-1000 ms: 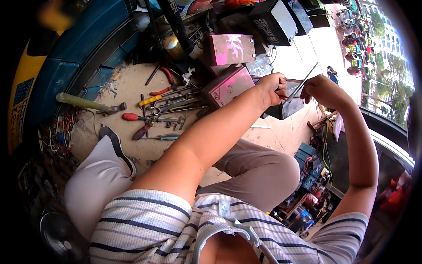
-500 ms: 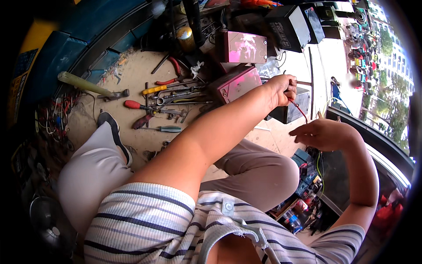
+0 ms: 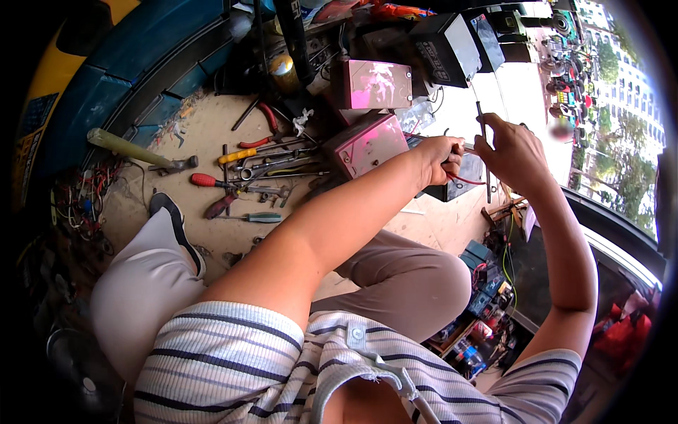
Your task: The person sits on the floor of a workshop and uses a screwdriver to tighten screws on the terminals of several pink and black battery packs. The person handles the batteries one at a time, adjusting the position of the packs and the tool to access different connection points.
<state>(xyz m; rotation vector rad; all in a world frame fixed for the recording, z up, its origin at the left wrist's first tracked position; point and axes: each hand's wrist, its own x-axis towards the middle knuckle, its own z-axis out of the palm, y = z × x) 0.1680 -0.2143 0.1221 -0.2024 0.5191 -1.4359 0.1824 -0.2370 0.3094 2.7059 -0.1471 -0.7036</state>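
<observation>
My left hand (image 3: pixel 439 160) reaches out from the lower left, fingers curled closed around a thin red wire (image 3: pixel 467 181). The wire bends out below the fist towards the right. Just right of that fist is my right hand (image 3: pixel 514 152), index finger and thumb stretched apart, with nothing visible between them. Under my left hand lies a dark box (image 3: pixel 462 185) with a grey face, partly hidden by the hand. Left of it stands a pinkish-brown box (image 3: pixel 370 146) with bright pink smears, and behind that another similar box (image 3: pixel 378 83).
Spanners, pliers (image 3: pixel 269 118) and screwdrivers (image 3: pixel 205 180) lie left of my forearm. A hammer (image 3: pixel 141 152) rests near tangled wires (image 3: pixel 81 201). Black batteries (image 3: pixel 446 51) stand at the back. My bent knee (image 3: pixel 441 286) is below the hands; a crate of parts (image 3: pixel 477 339) sits at lower right.
My right hand has risen from below the wire to beside my left fist. The red wire now bends sideways instead of hanging down. The view has shifted slightly.
</observation>
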